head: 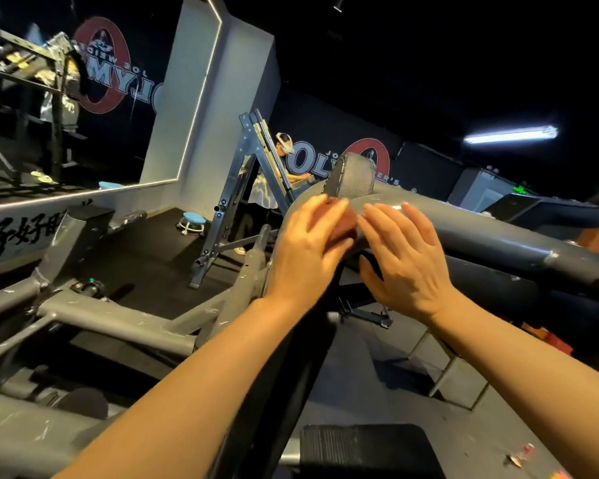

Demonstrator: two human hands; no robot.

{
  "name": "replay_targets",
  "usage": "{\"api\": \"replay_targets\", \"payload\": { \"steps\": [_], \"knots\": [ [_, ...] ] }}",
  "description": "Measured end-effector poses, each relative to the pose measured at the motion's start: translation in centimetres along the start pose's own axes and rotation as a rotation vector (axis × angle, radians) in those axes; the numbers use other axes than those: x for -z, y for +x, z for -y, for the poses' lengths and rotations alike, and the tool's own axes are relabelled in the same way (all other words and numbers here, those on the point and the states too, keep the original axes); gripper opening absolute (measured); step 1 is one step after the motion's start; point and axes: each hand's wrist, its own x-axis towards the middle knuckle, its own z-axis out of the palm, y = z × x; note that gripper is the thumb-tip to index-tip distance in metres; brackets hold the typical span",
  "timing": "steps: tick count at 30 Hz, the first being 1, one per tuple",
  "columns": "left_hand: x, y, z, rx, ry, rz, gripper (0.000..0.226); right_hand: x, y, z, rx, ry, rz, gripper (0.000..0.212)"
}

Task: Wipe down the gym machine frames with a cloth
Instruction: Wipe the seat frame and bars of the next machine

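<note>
Here, cloth under left hand.

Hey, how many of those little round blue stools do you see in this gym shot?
2. One blue stool stands on casters on the dark floor beside the slanted rack. Another blue top peeks above the mirror ledge, possibly a reflection. Others may be hidden.
</note>
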Motion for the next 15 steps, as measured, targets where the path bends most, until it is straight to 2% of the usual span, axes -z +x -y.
{"api": "replay_targets", "payload": {
  "steps": [4, 7, 9, 12, 15],
  "knots": [
    [-1.4, -2.5, 1.3, -0.235, 0.183, 0.065, 0.062, 0.3, -1.1, 0.5, -0.069, 0.026, 0.014, 0.045],
    [-0.7, -6.1, 3.2, -0.377, 0.345, 0.093, 0.054, 0.3, -3.1, 1.7, -0.061, 0.026, 0.073, 0.045],
    [0.0, -8.1, 4.0, -0.321, 0.332, 0.072, 0.048, 0.5, -4.5, 2.6, -0.087, 0.065, 0.107, 0.046],
    [1.1, -9.5, 3.5, -0.08, 0.163, -0.074, 0.059, 1.0, -6.0, 4.9, -0.187, 0.239, 0.157, 0.048],
    [2.3, -9.6, 1.4, 0.18, -0.089, -0.188, 0.059, 2.3, -5.8, 7.9, -0.39, 0.666, 0.199, 0.048]
  ]
}}
